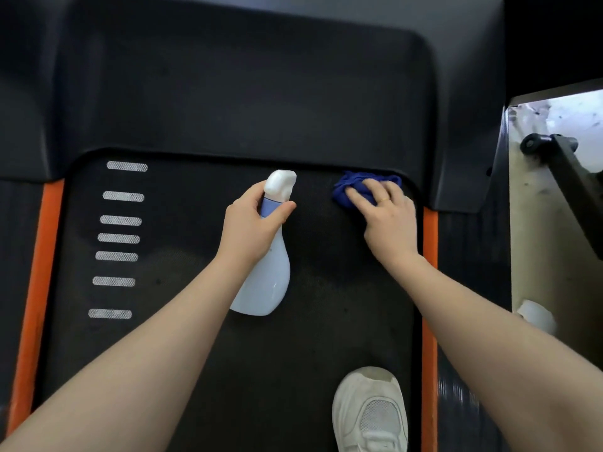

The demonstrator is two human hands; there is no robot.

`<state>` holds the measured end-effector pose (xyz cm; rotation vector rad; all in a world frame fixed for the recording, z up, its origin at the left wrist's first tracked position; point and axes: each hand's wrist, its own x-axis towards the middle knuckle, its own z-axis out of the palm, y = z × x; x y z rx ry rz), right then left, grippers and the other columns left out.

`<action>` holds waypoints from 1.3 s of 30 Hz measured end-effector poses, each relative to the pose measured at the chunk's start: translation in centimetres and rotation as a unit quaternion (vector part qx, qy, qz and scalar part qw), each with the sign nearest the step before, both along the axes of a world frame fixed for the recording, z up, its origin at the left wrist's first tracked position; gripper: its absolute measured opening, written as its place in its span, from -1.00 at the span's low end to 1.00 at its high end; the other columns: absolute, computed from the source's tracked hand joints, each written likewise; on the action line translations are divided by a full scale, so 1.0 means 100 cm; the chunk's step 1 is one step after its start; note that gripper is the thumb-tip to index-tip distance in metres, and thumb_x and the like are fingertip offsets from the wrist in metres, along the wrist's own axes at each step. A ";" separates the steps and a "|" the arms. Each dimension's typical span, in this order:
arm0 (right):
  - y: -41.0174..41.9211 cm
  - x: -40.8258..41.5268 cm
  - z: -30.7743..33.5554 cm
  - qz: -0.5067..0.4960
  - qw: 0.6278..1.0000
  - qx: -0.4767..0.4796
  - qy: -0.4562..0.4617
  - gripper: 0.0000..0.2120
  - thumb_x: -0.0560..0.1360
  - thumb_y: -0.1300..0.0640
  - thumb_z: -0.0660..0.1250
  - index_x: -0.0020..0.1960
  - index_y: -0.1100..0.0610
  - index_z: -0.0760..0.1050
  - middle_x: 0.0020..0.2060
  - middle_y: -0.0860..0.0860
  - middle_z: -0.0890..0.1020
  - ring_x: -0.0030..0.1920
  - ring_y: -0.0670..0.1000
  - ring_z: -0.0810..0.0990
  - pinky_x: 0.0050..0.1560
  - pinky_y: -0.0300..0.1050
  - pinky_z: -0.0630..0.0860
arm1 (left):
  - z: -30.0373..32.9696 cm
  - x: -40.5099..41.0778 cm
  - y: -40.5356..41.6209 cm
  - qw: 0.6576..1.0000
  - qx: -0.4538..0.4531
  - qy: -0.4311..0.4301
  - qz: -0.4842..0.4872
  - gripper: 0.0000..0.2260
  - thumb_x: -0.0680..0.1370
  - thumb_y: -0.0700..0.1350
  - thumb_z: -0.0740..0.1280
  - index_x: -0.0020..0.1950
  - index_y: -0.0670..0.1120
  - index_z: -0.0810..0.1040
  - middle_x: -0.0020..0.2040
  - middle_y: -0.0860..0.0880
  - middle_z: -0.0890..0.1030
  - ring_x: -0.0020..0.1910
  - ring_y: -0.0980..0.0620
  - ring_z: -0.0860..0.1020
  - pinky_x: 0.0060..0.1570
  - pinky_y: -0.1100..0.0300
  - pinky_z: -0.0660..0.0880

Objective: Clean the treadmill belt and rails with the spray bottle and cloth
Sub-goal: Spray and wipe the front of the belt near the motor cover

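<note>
Treadmill belt (pixel 202 337): the black textured surface fills the centre and lower frame; both arms reach forward over it, so the person likely stands on it to work its front end.
Motor cover (pixel 244 93): the dark hood across the upper frame; the belt disappears beneath its curved lip.
Rails (pixel 430 288): orange strips edge the belt at left and right; neither is being wiped at present.
Spray bottle (pixel 266 272): pale blue, centre frame, nozzle aimed toward the cover, probably kept ready for another squirt. Its liquid level is hard to read through the pale plastic.
Left hand (pixel 251 220): fingers and thumb curled round the bottle's neck, just under the white trigger head.
Right hand (pixel 388 213): fingers spread fairly flat, pressing the cloth onto the belt, a ring on one finger.
Cloth (pixel 350 189): bunched blue, right of centre, at the belt's front right corner beside the cover lip.
Shoe (pixel 370 412): white, bottom centre-right, planted on the belt.
</note>
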<state>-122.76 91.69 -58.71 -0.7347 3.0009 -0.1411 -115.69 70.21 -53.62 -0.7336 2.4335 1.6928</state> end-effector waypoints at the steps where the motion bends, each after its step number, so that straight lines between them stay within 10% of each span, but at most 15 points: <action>1: 0.002 0.004 0.002 -0.039 0.999 -0.008 -0.006 -0.40 0.23 0.44 0.32 0.23 0.10 0.54 0.19 0.22 0.53 0.11 0.34 0.49 -0.08 0.14 0.46 | 0.001 0.000 0.001 1.000 0.004 -0.001 -0.003 -0.70 0.51 -0.10 0.39 0.23 -0.10 0.54 -0.09 0.04 0.62 -0.04 0.04 0.60 -0.03 0.27 0.47; 9: -0.022 -0.016 -0.001 0.090 0.996 -0.004 0.020 -0.52 0.36 0.25 0.05 0.14 0.11 0.60 0.08 0.21 0.60 -0.01 0.31 0.57 -0.23 0.07 0.52 | 0.002 -0.002 0.003 0.999 0.003 -0.011 -0.043 -0.66 0.51 -0.08 0.39 0.28 -0.03 0.50 0.00 0.11 0.60 0.00 0.17 0.57 0.00 0.36 0.47; 15: -0.021 0.027 -0.007 -0.042 0.997 -0.057 0.020 -0.42 0.18 0.44 0.41 0.17 0.12 0.58 0.15 0.23 0.57 0.08 0.32 0.50 -0.11 0.12 0.49 | 0.004 0.006 -0.009 0.997 0.037 -0.049 -0.037 -0.72 0.51 -0.08 0.39 0.21 -0.05 0.52 0.00 0.03 0.62 0.00 0.02 0.60 0.03 0.12 0.54; 20: -0.018 0.040 -0.003 0.112 0.994 -0.016 -0.003 -0.52 0.23 0.31 0.29 0.11 0.05 0.61 0.07 0.21 0.59 -0.04 0.25 0.50 -0.26 0.00 0.48 | 0.003 0.012 -0.006 0.997 0.034 -0.052 -0.044 -0.74 0.50 -0.09 0.40 0.18 -0.06 0.54 -0.03 0.01 0.63 -0.01 0.02 0.61 0.06 0.03 0.54; 25: 0.025 -0.005 0.012 -0.138 0.988 0.055 -0.035 -0.41 0.39 0.37 0.25 0.39 0.05 0.37 0.33 0.21 0.36 0.19 0.27 0.37 0.05 0.10 0.35 | 0.004 0.014 -0.003 0.997 0.032 -0.038 -0.063 -0.67 0.51 -0.09 0.39 0.26 -0.08 0.50 0.05 0.02 0.60 0.05 0.05 0.57 0.05 0.18 0.50; 34: 0.025 0.060 -0.005 -0.038 0.998 -0.035 -0.036 -0.39 0.19 0.47 0.30 0.21 0.16 0.55 0.11 0.33 0.51 -0.10 0.38 0.48 -0.14 0.18 0.54 | 0.005 0.016 0.006 0.997 0.026 -0.024 -0.076 -0.67 0.50 -0.10 0.40 0.26 -0.07 0.52 0.02 0.07 0.61 0.03 0.11 0.57 0.02 0.29 0.46; 39: 0.004 0.047 -0.001 -0.210 0.975 -0.023 -0.064 -0.37 0.37 0.44 0.22 0.38 0.04 0.38 0.36 0.23 0.31 0.15 0.30 0.34 0.12 0.08 0.37 | 0.006 0.018 0.002 0.997 0.012 -0.023 -0.075 -0.67 0.51 -0.08 0.39 0.26 -0.09 0.51 0.04 0.00 0.62 0.03 0.01 0.59 0.06 0.13 0.52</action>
